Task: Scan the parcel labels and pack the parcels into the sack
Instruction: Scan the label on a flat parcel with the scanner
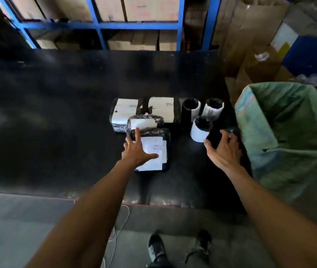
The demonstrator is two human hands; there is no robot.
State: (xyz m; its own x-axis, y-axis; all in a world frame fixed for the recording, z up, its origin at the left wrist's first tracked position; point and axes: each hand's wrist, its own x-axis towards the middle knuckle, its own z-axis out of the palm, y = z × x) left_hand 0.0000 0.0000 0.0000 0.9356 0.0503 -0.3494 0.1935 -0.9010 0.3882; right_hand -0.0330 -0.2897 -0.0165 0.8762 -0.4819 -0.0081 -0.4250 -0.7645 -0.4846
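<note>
Flat parcels [124,113] lie unpacked on the black table [57,113]. Left hand [136,149] rests spread on nearest parcel [153,151]. Three rolls [202,128] wait. Right hand [225,149] curls around a dark object [214,137], possibly scanner. Green sack [289,132] stands open, contents unseen.

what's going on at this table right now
A person is sorting labelled parcels on a black table. The left hand rests spread on the nearest flat parcel, while the right hand grips a dark object beside the open green sack. Other parcels lie behind.
</note>
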